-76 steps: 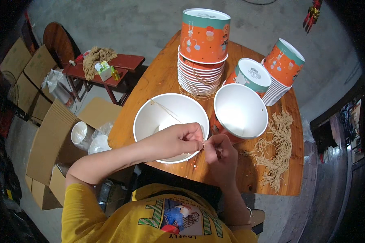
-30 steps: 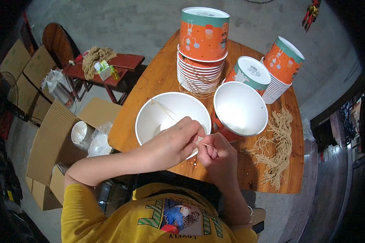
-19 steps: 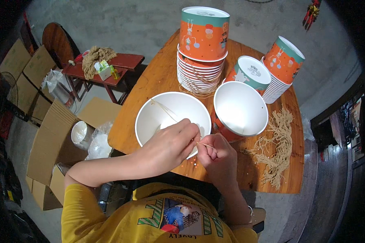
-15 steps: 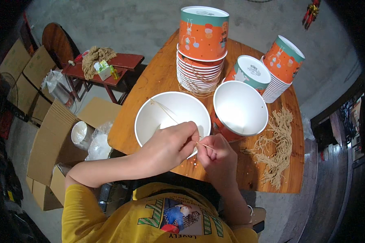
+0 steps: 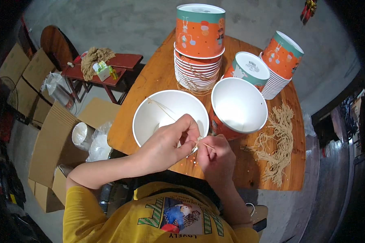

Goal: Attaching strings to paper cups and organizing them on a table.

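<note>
A large white-lined paper bucket (image 5: 144,117) stands mouth up at the table's near edge. Thin tan string (image 5: 163,107) comes from a spot on its far-left rim and runs across the opening to my hands. At the near rim my left hand (image 5: 168,141) pinches the string between thumb and fingertips, its index finger arched. Close against it, my right hand (image 5: 217,158) is closed on the string, with a short end lying over the fingers. Whether there is a knot between the fingertips is too small to tell.
A second bucket (image 5: 239,103) opens upward on the right, beside an upturned one (image 5: 251,69). Nested stacks of orange buckets (image 5: 199,36) (image 5: 284,56) stand behind. A bundle of tan strings (image 5: 282,146) lies on the wooden table (image 5: 231,166). An open carton (image 5: 52,146) sits at left.
The left index finger has lifted and arched more, opening a gap above the thumb. Both hands stay together at the bucket's near rim. The whole view has shifted slightly.
</note>
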Action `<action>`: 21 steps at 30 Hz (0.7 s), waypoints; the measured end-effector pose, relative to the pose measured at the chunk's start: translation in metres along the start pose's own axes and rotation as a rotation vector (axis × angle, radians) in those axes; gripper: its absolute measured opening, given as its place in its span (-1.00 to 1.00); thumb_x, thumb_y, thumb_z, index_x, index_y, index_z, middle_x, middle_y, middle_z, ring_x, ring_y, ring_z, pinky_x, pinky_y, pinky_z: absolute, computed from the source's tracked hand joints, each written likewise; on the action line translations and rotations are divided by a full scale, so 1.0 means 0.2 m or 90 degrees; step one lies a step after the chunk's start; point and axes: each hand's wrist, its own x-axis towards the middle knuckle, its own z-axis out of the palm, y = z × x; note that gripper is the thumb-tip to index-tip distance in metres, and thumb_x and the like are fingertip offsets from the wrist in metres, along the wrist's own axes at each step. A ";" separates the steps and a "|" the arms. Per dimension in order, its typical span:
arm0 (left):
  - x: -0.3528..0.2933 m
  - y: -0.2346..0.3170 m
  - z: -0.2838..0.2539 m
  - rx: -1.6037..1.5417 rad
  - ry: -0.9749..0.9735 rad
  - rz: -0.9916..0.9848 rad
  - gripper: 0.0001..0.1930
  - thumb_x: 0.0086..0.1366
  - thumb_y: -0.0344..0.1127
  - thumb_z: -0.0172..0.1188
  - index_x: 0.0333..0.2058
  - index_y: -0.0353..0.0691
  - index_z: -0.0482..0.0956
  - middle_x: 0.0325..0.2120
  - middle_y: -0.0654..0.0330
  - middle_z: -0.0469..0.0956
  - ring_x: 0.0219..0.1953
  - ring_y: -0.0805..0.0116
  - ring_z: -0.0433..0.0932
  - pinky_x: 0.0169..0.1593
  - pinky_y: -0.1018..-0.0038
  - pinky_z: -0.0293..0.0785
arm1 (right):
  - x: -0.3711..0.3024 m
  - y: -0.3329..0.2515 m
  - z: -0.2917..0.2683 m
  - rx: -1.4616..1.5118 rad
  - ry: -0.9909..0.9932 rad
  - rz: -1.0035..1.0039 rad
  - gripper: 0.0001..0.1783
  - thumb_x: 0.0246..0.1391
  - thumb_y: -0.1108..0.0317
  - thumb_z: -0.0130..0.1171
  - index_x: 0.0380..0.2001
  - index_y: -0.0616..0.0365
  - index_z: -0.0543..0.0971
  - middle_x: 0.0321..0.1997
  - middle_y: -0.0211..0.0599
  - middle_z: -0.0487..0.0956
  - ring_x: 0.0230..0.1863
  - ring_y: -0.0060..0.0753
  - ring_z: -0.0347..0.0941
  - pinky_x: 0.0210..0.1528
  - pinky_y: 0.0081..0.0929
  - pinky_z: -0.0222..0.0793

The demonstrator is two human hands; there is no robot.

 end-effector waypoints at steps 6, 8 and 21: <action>0.01 -0.09 0.03 -0.105 0.016 0.035 -0.72 0.18 -0.56 0.12 -0.17 -0.22 0.28 -0.48 0.35 0.39 -0.40 0.57 0.42 -0.29 0.57 0.38 | 0.00 0.01 0.00 0.039 0.003 0.039 -0.89 -0.03 0.47 0.21 -0.38 0.14 0.50 -0.42 -0.21 0.51 -0.47 -0.24 0.53 -0.42 -0.39 0.43; 0.02 -0.09 0.03 -0.113 0.011 0.024 -0.71 0.19 -0.55 0.14 -0.15 -0.22 0.28 -0.48 0.35 0.39 -0.39 0.58 0.42 -0.27 0.58 0.37 | 0.00 0.02 0.00 0.079 -0.011 0.089 -0.87 -0.02 0.47 0.22 -0.36 0.14 0.50 -0.41 -0.24 0.51 -0.47 -0.30 0.53 -0.39 -0.40 0.44; 0.01 -0.03 0.01 -0.150 -0.022 -0.057 -0.53 0.22 -0.55 0.17 0.05 -0.23 0.19 -0.39 0.27 0.44 -0.29 0.56 0.43 -0.15 0.60 0.36 | 0.02 0.11 -0.02 0.011 0.070 -0.199 -0.62 -0.17 0.53 0.33 -0.27 0.00 0.42 -0.52 -0.35 0.42 -0.58 -0.38 0.41 -0.57 -0.44 0.35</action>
